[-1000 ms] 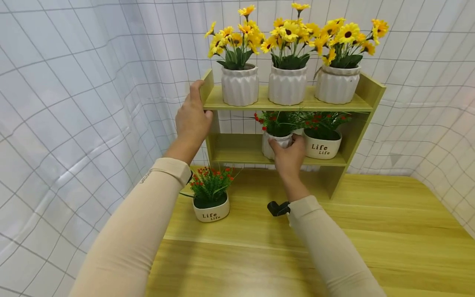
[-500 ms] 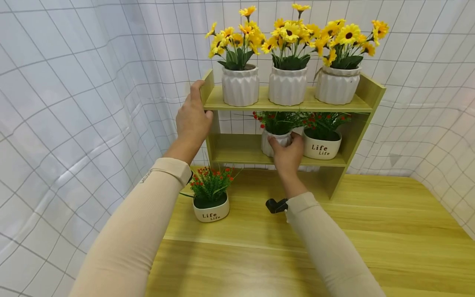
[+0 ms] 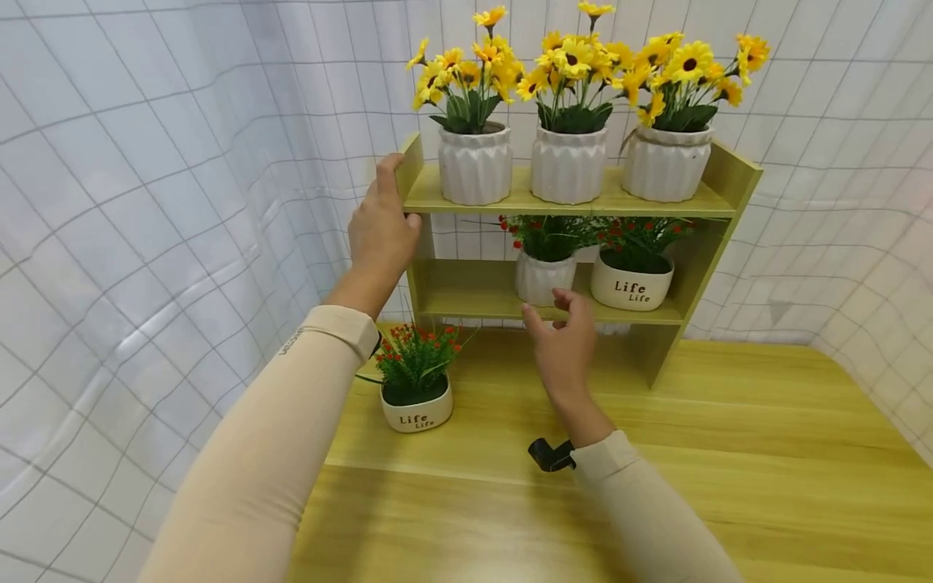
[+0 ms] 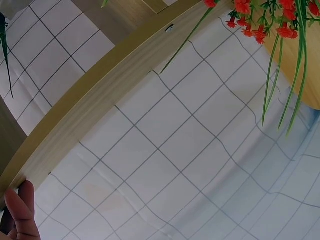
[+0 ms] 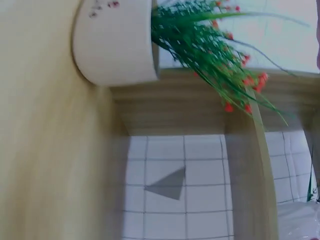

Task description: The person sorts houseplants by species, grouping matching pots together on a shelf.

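Observation:
My left hand (image 3: 382, 231) grips the left side panel (image 3: 411, 170) of a small wooden shelf (image 3: 466, 304), thumb under the top board. In the left wrist view its fingers (image 4: 27, 205) curl at the panel's edge. My right hand (image 3: 567, 344) is in front of the middle board, thumb and fingers apart, holding nothing. Just beyond its fingertips, a white fluted pot (image 3: 545, 279) with red-flowered greenery stands upright on that board. To the pot's right is an oval planter (image 3: 632, 281) lettered "Life", with similar greenery.
Three white pots of yellow flowers (image 3: 568, 162) line the top board. Another "Life" planter (image 3: 417, 409) with red flowers stands on the table (image 3: 466, 502), below my left forearm. A white gridded curtain (image 3: 182, 202) hangs behind and to the left.
My right hand has let go of the white fluted pot and drawn back toward me and down. The pot stays on the middle board. My left hand keeps its grip on the panel.

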Demonstrator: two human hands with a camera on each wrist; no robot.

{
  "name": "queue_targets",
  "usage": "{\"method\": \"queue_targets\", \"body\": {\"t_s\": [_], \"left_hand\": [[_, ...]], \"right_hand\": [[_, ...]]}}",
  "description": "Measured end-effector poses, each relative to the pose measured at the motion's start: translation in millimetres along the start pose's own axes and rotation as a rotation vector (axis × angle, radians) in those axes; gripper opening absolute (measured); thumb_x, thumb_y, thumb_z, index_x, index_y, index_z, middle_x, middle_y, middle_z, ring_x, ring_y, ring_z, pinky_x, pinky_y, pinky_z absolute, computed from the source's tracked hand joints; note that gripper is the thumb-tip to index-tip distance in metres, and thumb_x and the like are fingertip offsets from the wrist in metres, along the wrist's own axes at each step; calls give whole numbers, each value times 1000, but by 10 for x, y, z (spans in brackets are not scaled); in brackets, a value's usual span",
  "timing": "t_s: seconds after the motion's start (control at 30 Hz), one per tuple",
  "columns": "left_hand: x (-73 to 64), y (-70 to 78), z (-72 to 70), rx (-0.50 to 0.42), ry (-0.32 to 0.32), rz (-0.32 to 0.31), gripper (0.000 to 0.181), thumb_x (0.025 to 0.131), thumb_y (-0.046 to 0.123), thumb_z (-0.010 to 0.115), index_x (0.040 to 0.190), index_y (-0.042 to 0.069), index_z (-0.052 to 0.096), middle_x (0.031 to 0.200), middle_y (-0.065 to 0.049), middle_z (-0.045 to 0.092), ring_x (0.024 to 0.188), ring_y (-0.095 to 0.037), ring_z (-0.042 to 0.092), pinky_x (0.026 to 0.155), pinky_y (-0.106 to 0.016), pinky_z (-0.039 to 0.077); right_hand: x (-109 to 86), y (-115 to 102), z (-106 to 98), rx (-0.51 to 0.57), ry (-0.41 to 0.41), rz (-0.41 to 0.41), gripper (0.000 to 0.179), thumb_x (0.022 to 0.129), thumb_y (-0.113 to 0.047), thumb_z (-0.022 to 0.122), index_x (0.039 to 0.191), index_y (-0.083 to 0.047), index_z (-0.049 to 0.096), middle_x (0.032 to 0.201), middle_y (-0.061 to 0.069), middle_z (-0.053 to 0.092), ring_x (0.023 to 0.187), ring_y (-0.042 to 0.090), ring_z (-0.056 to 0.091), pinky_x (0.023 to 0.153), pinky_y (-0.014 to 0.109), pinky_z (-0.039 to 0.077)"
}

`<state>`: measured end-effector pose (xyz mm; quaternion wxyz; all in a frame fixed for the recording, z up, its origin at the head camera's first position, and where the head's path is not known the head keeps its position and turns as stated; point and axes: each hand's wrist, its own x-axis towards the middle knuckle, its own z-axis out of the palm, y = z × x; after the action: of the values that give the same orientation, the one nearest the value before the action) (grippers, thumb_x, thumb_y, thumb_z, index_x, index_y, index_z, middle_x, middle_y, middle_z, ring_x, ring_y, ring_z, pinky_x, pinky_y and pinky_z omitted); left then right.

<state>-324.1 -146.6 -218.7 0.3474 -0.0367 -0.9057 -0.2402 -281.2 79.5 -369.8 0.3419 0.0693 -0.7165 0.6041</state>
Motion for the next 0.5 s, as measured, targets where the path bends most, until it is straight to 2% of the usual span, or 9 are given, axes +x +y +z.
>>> {"method": "queue_targets", "body": {"t_s": [0.13,0.27,0.5], "left_hand": [[3,-10,0,7,7,-9,69,91,7,63,146,25,27,136,-19,56,90,-46,63,74,-55,48],[13,-13,3,9,5,-12,69,91,8,63,147,25,27,134,-20,57,88,-46,63,73,-55,48],[8,-3,2,11,-1,-18,69,91,8,63,147,25,27,134,-20,57,88,-46,63,73,-55,49]], "right_hand": [[-169,46,-2,17,-95,4,53,88,-29,76,127,1,57,124,15,57,108,24,53,87,46,45],[-314,148,43,28,-174,48,52,88,-32,77,127,-3,58,125,7,61,115,19,56,93,45,46],[-593,300,198,121,-350,250,59,87,-27,78,135,-6,53,132,9,57,123,26,54,93,43,50]]}}
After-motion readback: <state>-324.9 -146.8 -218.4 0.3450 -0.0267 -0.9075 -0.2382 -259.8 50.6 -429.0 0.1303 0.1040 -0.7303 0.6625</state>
